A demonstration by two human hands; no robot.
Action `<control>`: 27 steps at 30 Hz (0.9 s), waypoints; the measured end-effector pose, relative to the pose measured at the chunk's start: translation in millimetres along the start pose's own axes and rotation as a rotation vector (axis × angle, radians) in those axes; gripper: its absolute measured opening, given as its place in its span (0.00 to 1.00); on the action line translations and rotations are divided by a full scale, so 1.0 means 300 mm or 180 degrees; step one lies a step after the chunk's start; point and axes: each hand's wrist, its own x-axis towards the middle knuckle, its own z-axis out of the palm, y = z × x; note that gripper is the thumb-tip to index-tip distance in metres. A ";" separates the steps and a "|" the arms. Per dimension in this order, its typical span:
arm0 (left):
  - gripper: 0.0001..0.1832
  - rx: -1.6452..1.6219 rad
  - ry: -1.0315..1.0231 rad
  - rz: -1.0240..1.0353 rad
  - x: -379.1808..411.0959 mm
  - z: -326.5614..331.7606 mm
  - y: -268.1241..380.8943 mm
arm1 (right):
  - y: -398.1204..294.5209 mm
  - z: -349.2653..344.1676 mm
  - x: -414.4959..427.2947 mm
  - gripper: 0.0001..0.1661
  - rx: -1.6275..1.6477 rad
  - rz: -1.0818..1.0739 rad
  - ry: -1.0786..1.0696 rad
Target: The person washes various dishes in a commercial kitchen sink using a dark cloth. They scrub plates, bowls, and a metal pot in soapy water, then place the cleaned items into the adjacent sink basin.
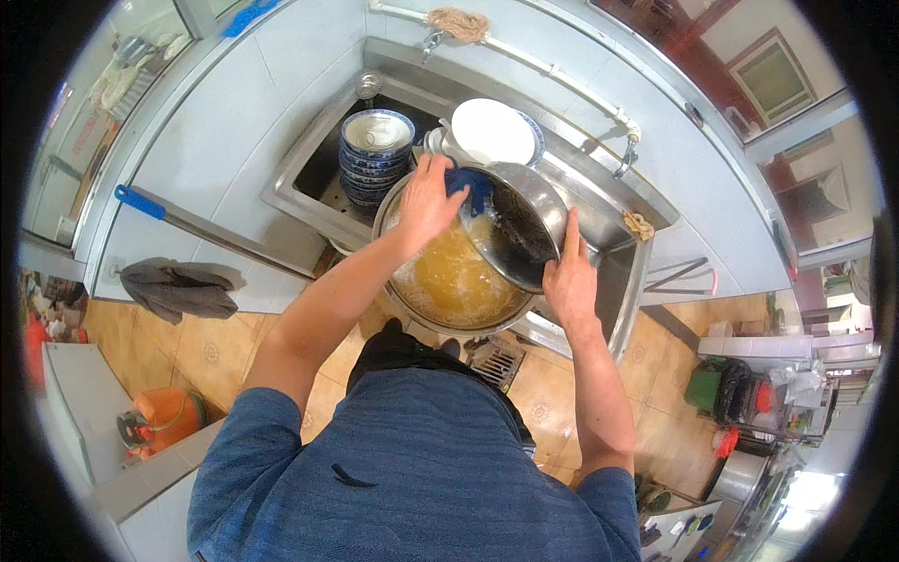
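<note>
My left hand point(428, 200) holds a dark blue cloth point(469, 187) against the rim of a metal bowl. With my right hand point(572, 279) I grip the opposite side of this metal bowl point(523, 232), which is tilted over a large metal basin. Yellowish, foamy liquid point(456, 281) lies in the basin point(460, 330), at the front of the sink. Behind the basin, a stack of blue-patterned bowls point(377, 151) stands at the left, and white dishes point(494, 132) rest at the centre with several smaller white pieces beside them.
The stainless steel double sink point(635, 302) runs along a tiled wall, with two taps above it. A yellowish rag point(638, 225) hangs on its right rim. At the left are a blue-handled pole point(140, 202) and a grey cloth point(179, 286). A floor drain grate point(496, 363) lies near my feet.
</note>
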 end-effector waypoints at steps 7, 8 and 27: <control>0.20 -0.0749 -0.1032 -0.1718 -0.092 0.240 -0.248 | -0.007 0.008 -0.010 0.56 0.0719 -0.0028 0.0427; 0.20 -0.0540 -0.1003 -0.1615 -0.137 0.257 -0.227 | -0.010 0.021 -0.010 0.57 0.0791 -0.0032 0.0537; 0.23 -0.3368 -0.0737 -0.2213 -0.066 0.045 -0.152 | 0.107 0.151 0.006 0.45 0.3060 0.0434 0.0456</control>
